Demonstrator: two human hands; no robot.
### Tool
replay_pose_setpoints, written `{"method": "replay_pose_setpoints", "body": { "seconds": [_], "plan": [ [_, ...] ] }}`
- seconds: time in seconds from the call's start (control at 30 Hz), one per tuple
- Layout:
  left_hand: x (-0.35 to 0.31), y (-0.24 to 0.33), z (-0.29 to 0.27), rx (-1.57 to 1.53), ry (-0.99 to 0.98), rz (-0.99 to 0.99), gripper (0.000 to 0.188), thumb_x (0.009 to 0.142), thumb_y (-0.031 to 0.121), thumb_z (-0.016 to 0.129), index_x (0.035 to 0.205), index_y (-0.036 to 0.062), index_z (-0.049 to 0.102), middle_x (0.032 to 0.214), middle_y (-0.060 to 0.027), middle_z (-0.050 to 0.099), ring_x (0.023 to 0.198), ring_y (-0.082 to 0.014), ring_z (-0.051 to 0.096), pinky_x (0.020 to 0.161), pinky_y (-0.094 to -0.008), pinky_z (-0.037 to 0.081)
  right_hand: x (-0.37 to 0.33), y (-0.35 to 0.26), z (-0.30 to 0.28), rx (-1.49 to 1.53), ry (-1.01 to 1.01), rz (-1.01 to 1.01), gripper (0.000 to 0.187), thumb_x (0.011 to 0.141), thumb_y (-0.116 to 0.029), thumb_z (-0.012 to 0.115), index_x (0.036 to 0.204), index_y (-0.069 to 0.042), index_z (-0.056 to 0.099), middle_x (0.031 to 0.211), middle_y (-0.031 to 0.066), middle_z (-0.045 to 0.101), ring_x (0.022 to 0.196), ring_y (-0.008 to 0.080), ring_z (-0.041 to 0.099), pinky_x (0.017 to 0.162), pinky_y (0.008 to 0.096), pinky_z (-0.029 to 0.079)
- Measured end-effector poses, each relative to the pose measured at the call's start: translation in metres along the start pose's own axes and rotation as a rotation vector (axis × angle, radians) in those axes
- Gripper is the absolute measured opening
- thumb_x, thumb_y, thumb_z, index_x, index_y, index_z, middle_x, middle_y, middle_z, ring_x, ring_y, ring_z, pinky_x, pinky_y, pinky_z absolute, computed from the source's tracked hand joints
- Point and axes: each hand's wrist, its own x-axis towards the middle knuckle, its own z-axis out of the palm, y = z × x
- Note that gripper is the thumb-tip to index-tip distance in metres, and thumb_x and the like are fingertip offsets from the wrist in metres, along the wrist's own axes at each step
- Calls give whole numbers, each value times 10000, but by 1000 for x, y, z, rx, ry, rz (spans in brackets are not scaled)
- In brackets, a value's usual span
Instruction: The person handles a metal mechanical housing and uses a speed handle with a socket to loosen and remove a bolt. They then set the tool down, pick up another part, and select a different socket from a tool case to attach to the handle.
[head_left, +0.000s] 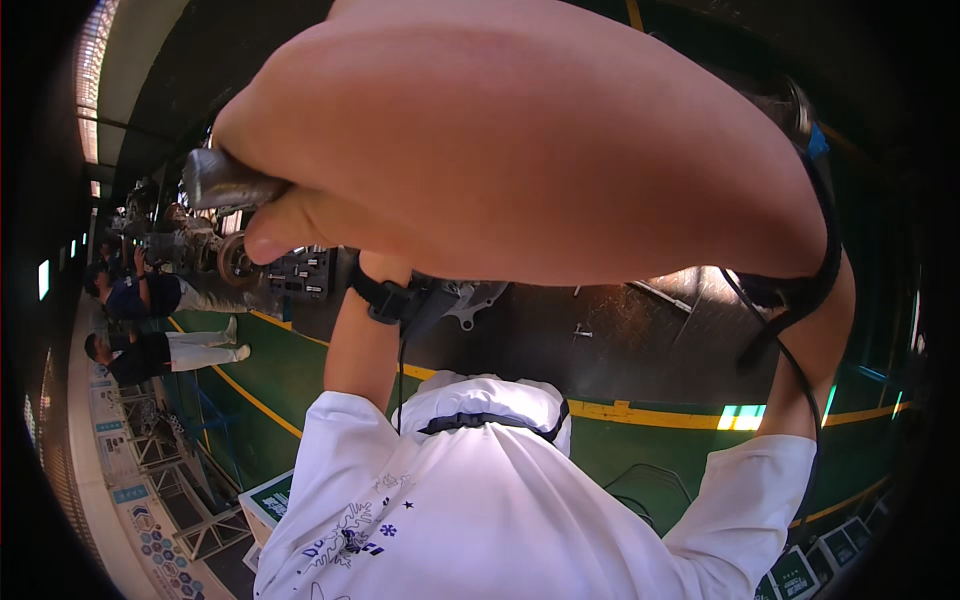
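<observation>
My right hand (500,140) fills the upper part of the view, very close, with a black strap round its wrist. At its left end, the thumb and fingers are closed round a grey metal bar (228,180) with a blunt, rounded end; the rest of the bar is hidden. My left hand (384,266) shows only as a sliver above a black wristband, its fingers hidden behind my right hand. Beside the left wrist, a grey metal part with a holed lug (466,310) lies on a dark workbench (530,350), mostly covered from view.
A long metal rod (660,296) and a small bolt (583,331) lie on the bench. Beyond my left arm is a dark tool tray (302,272). Two people (150,355) are farther left on the green floor (265,365). A black cable (401,375) hangs by my left arm.
</observation>
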Motion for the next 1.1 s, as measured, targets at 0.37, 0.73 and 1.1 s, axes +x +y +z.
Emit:
{"method": "replay_pose_setpoints", "body": {
  "seconds": [0.37, 0.73, 1.1],
  "plan": [
    [15, 81, -124, -509, 238, 132, 110, 1025, 131, 513, 993, 28, 496, 883, -28, 428, 715, -136, 371, 754, -339, 378, 57, -14, 18, -182, 214, -454, 318, 1026, -288, 524, 1131, -3, 618, 988, 94, 684, 866, 150, 668, 791, 297, 527],
    [-134, 69, -312, 34, 761, -168, 325, 1061, 292, 448, 823, 100, 338, 766, 5, 276, 618, -103, 278, 490, -240, 250, -61, 223, 174, 382, 93, 591, 220, 993, -193, 542, 1054, -3, 633, 891, 73, 670, 822, 153, 648, 726, 303, 516],
    [-296, -82, -372, -108, 1116, -617, 284, 1059, 345, 438, 884, 130, 374, 789, 6, 355, 634, -96, 348, 479, -216, 286, -289, 322, 313, 208, 212, 1355, 138, 977, -133, 542, 998, -33, 634, 814, 26, 627, 645, 105, 604, 559, 277, 529]
  ]
}}
